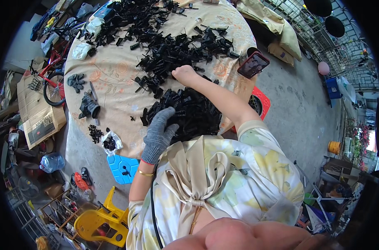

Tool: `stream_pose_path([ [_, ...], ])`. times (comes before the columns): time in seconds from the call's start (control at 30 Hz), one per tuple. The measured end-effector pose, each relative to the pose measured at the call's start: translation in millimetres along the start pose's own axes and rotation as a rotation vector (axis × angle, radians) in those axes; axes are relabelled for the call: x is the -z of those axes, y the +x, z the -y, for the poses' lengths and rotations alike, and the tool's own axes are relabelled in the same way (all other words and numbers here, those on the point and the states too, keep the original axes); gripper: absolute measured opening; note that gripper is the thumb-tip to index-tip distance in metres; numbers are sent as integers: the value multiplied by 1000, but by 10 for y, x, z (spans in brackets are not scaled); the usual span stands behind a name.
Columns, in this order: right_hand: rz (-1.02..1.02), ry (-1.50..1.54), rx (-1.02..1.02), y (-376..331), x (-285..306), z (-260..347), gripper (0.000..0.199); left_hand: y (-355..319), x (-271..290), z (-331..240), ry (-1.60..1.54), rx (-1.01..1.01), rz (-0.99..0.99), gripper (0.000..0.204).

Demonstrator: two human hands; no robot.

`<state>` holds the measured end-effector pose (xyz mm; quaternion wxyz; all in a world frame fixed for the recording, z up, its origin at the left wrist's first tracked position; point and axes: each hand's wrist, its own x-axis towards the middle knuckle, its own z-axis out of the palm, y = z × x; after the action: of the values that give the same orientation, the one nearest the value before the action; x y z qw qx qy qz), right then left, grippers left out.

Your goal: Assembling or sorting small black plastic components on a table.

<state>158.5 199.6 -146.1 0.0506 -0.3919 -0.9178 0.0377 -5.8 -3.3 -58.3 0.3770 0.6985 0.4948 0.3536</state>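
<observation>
Small black plastic parts cover much of a round table with a floral cloth (118, 93). The scattered heap (168, 54) spreads over the far and middle table. A denser pile (193, 110) lies close against my body. My left hand (158, 131), in a grey knit glove, rests at the left side of the near pile with its thumb and fingers apart. I see nothing held in it. My bare right hand (184, 76) reaches across to the near edge of the scattered heap, its fingers curled closed. Whatever may be inside them is hidden.
Dark gloves (89, 105), a white bag with black bits (111, 142) and a small black cluster (95, 133) lie at the table's left. A phone (253, 65) stands at the right edge. Blue (122, 168) and red (261, 102) stools flank the table; a yellow chair (100, 225) stands lower left.
</observation>
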Motion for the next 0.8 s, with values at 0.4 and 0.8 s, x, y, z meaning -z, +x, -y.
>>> stream_pose_path([
  [0.4,193,1578,-232,-435,1185,818,36,357,338,-301,-526,139,-90,78],
  [0.8,25,1665,-256,-795,1296,1041,19,272,305,-269,-873,231,-235,37],
])
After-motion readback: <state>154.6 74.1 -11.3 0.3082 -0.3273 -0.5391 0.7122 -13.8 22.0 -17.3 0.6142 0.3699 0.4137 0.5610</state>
